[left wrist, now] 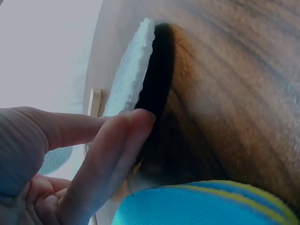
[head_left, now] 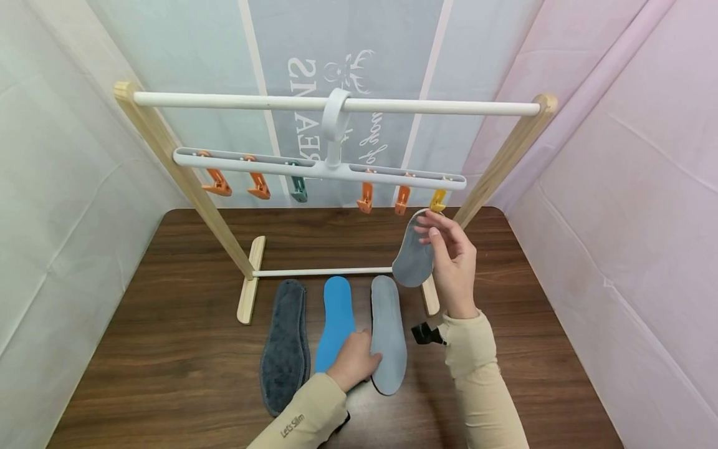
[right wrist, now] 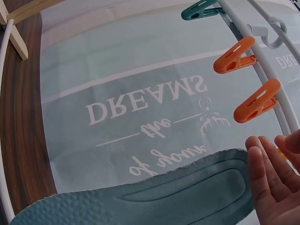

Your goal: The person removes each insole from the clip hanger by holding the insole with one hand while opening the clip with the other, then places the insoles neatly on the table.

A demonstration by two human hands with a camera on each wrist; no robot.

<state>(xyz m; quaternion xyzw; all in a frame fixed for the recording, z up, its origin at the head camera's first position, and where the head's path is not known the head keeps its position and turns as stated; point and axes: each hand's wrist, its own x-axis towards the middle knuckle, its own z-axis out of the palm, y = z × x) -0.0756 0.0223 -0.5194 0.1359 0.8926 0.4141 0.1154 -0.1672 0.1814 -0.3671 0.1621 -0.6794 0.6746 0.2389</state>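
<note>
In the head view a grey insole (head_left: 414, 255) hangs tilted just below the yellow clip (head_left: 438, 199), its upper end partly behind fingers. My right hand (head_left: 453, 259) is at that end; the right wrist view shows its fingers extended against the insole (right wrist: 187, 187), with the thumb apart near the clip. My left hand (head_left: 354, 360) pinches the near left edge of another grey insole (head_left: 388, 337) lying on the table. The left wrist view shows this insole's pale top (left wrist: 131, 70) and black underside, fingertips at the edge. Beside it lies a blue insole (head_left: 336, 312), partly covered by the left hand.
Dark fuzzy insoles (head_left: 283, 349) lie stacked at the left on the wooden table (head_left: 168, 349). A white hanger (head_left: 333, 168) with orange clips (head_left: 365, 196) and a green clip (head_left: 299, 187) hangs from the rack's white bar (head_left: 241, 101). Wooden posts (head_left: 185, 181) stand at both sides.
</note>
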